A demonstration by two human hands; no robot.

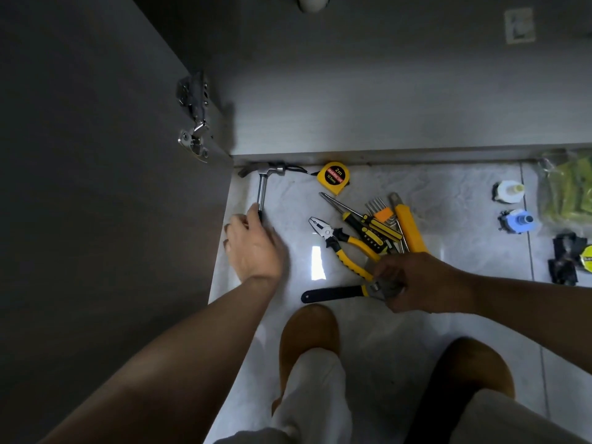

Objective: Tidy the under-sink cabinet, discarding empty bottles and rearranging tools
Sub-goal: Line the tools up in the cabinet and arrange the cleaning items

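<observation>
With the left hand [253,248] closed on the hammer [263,187] handle and the right hand [416,283] gripping the wrench [336,293] head (both on the floor [448,213]), lift each level, clear of the pliers [342,241], before placing the 2 tools in the cabinet [352,107].

Looking like a home kitchen or bathroom floor in front of an open under-sink cabinet: dark grey cabinet door [96,155] with silver metal hinge [193,123] standing open beside the left hand [253,248], glossy pale marble-look floor tiles [448,225] lying beneath both hands, white drain pipe [312,1] hanging far beyond them.
</observation>
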